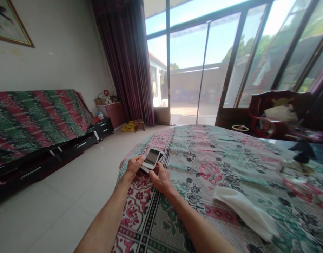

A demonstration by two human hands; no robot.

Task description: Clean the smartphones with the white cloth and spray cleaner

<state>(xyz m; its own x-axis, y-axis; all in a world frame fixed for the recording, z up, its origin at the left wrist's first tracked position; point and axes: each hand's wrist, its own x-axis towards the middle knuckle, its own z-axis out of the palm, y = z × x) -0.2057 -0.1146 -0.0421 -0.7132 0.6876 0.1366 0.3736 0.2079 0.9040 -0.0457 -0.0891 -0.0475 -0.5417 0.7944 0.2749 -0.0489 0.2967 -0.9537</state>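
Observation:
A white smartphone (152, 157) with a dark screen is held over the patterned cloth (189, 140) of the table. My left hand (134, 166) grips its left edge, fingers closed on it. My right hand (161, 177) is at the lower right edge, thumb and fingers bent around it. Beneath the white phone another dark flat thing (160, 154) peeks out at the right; its kind is mostly hidden. A white cloth (245, 211) lies crumpled on the table, to the right of my right forearm.
A glass or clear dish (295, 172) and a dark object (302, 151) stand at the table's right. Behind them is a carved wooden chair (264, 116). At left, a striped cover (40, 119) hangs over a low black cabinet (79, 144). A small stool (139, 125) stands by the curtain (127, 63).

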